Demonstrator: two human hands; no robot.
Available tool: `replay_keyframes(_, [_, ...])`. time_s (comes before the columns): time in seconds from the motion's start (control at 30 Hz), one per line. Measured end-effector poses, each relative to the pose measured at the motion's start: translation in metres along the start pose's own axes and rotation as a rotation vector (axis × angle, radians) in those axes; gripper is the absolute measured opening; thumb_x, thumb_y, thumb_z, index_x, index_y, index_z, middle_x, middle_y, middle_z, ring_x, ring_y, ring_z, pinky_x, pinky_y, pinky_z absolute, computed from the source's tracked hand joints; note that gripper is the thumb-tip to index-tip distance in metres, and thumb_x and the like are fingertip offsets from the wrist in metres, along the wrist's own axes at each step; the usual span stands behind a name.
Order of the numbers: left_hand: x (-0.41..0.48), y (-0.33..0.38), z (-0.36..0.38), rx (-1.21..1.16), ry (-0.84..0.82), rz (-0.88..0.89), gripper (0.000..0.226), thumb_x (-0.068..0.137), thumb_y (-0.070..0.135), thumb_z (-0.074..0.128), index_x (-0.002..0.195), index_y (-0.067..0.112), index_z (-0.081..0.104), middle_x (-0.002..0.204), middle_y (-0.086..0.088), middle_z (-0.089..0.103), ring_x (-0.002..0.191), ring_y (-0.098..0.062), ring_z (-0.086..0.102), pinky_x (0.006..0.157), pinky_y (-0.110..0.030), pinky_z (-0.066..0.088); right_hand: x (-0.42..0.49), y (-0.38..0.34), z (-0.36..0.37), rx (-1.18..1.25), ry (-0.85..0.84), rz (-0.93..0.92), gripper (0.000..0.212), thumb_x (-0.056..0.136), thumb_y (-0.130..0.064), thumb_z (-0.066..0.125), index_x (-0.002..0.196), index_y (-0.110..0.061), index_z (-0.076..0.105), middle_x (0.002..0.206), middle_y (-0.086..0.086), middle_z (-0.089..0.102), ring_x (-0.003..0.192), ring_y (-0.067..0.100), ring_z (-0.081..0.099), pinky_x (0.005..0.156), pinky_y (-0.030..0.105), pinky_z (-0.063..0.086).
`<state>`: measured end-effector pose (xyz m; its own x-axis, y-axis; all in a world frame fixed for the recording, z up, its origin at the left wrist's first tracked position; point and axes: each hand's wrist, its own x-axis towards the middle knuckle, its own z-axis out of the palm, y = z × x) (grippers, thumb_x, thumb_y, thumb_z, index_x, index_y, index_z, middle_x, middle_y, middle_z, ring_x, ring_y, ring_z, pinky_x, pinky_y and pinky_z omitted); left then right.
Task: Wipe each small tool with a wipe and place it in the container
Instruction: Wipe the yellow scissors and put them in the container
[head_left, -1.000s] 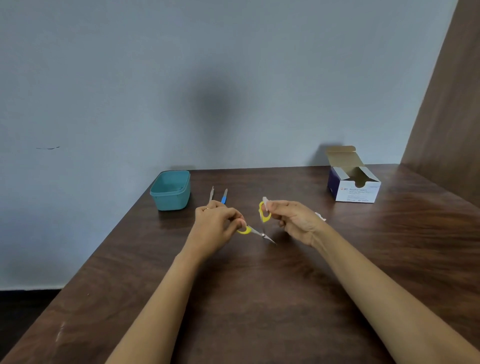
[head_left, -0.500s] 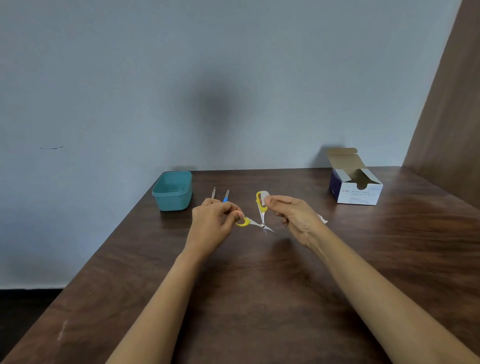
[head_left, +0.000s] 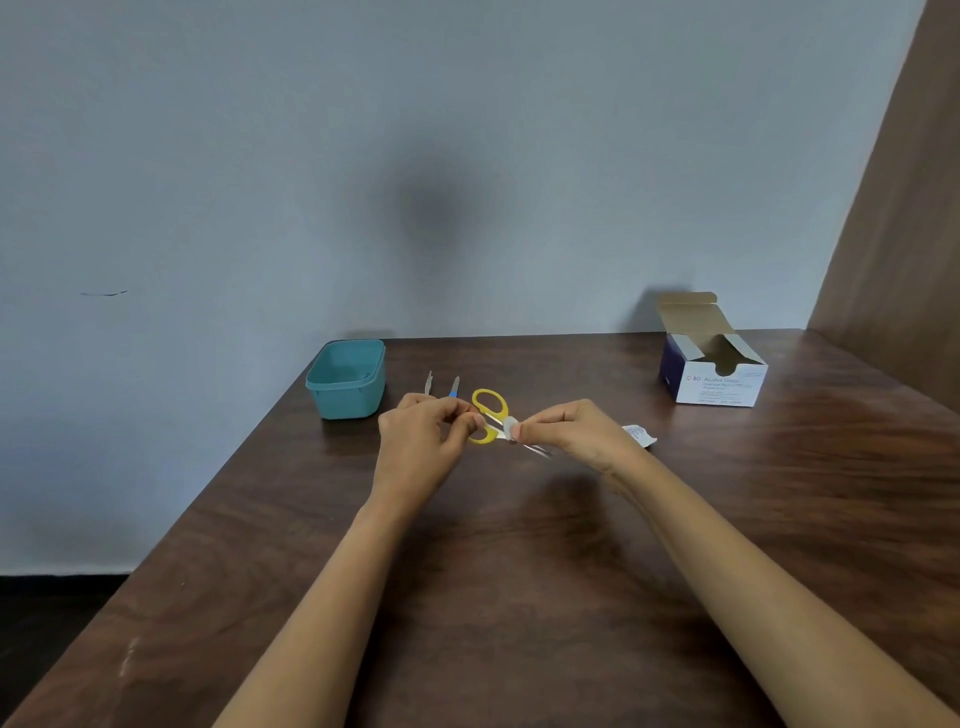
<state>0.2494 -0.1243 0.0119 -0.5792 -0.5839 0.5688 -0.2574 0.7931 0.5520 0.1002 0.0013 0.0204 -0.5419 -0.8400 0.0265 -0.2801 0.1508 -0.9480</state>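
Two hands hold a small pair of yellow-handled scissors (head_left: 491, 418) in the air above the middle of the dark wooden table (head_left: 545, 571). The left hand (head_left: 423, 441) pinches the lower yellow handle loop between thumb and fingers, while the upper loop stands free just above and beyond it. The right hand (head_left: 574, 428) pinches a small white wipe (head_left: 510, 427) folded around the scissors where the handles meet the blades; the thin metal blades stick out below the fingers, pointing right and slightly down, and whether they are apart or closed is too fine to tell.

Just behind the left hand two more small tools lie on the table, side by side and pointing away: a plain metal tool (head_left: 428, 382) and a tool with a blue grip (head_left: 454, 387), their near ends hidden by the knuckles. To the left of them, near the table's back left corner, a teal plastic container (head_left: 347, 379) sits open with no lid on it.

Beside the right wrist a torn white wrapper (head_left: 640, 434) lies flat on the wood. Well apart from it, at the back right of the table, stands a white and dark blue box of alcohol swabs (head_left: 711, 371) with its top flaps open. A pale grey-blue wall (head_left: 363, 182) rises behind the table, and a brown wooden panel (head_left: 904, 208) closes the right side.
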Motion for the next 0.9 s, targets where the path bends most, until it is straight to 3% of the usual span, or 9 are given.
replay_keyframes(0.13, [0.000,0.000,0.002,0.014,-0.060,0.007,0.011,0.087,0.034,0.066,0.082,0.030,0.075,0.072,0.023,0.058,0.090,-0.008,0.050,0.088,-0.050,0.044,-0.002,-0.003,-0.004,-0.040,-0.026,0.019,0.007,0.080,-0.022,0.073,0.083,-0.019,0.079,0.078,-0.008,0.072,0.077,0.001,0.060,0.076,0.021,0.045])
replay_keyframes(0.27, [0.000,-0.001,0.003,-0.002,-0.077,0.002,0.010,0.087,0.035,0.066,0.083,0.029,0.075,0.072,0.026,0.056,0.091,-0.007,0.050,0.088,-0.051,0.044,0.001,0.005,0.003,-0.024,0.012,-0.070,0.007,0.078,-0.029,0.075,0.077,-0.024,0.079,0.083,-0.005,0.076,0.087,0.011,0.066,0.086,0.035,0.050])
replay_keyframes(0.33, [0.001,-0.001,0.004,-0.014,-0.080,-0.005,0.011,0.087,0.035,0.066,0.084,0.030,0.075,0.070,0.027,0.055,0.090,-0.007,0.050,0.088,-0.051,0.045,0.002,0.006,0.004,0.017,0.027,-0.103,0.009,0.078,-0.031,0.075,0.080,-0.024,0.080,0.086,-0.005,0.076,0.091,0.011,0.067,0.089,0.035,0.050])
replay_keyframes(0.47, [0.001,-0.001,0.005,-0.041,-0.040,0.008,0.011,0.087,0.036,0.066,0.086,0.029,0.075,0.073,0.023,0.058,0.088,-0.008,0.053,0.086,-0.050,0.046,0.002,0.005,0.005,0.125,0.048,-0.124,0.016,0.080,-0.031,0.074,0.089,-0.018,0.079,0.090,-0.006,0.076,0.091,0.006,0.066,0.086,0.025,0.048])
replay_keyframes(0.57, [-0.001,-0.001,0.003,-0.096,-0.024,0.010,0.009,0.089,0.036,0.064,0.083,0.033,0.069,0.075,0.021,0.063,0.087,-0.010,0.056,0.084,-0.048,0.047,0.004,0.001,-0.002,0.280,0.122,-0.102,0.017,0.084,-0.026,0.071,0.094,-0.014,0.077,0.094,-0.009,0.075,0.084,-0.008,0.064,0.075,0.008,0.044])
replay_keyframes(0.67, [0.000,-0.001,0.001,-0.165,-0.020,-0.008,0.008,0.090,0.029,0.062,0.085,0.032,0.067,0.075,0.019,0.067,0.081,-0.003,0.062,0.083,-0.037,0.049,0.008,0.002,-0.011,0.381,0.189,-0.101,0.011,0.087,-0.018,0.067,0.092,-0.013,0.075,0.098,-0.009,0.073,0.065,-0.013,0.058,0.057,0.008,0.040])
replay_keyframes(0.83, [0.001,0.002,-0.003,-0.207,-0.015,-0.028,0.011,0.092,0.016,0.062,0.088,0.022,0.069,0.081,0.013,0.070,0.078,0.011,0.061,0.070,-0.005,0.041,0.011,0.007,-0.021,0.418,0.260,-0.086,0.010,0.083,-0.011,0.070,0.091,-0.015,0.074,0.092,-0.011,0.073,0.070,-0.009,0.060,0.054,0.008,0.037])
replay_keyframes(0.9, [0.001,0.002,-0.004,-0.210,-0.011,-0.035,0.011,0.092,0.016,0.061,0.089,0.022,0.069,0.083,0.010,0.071,0.080,0.009,0.062,0.069,-0.003,0.040,0.011,0.008,-0.026,0.397,0.293,-0.107,0.016,0.081,-0.008,0.072,0.097,-0.008,0.073,0.087,-0.001,0.072,0.066,-0.005,0.059,0.054,0.006,0.040])
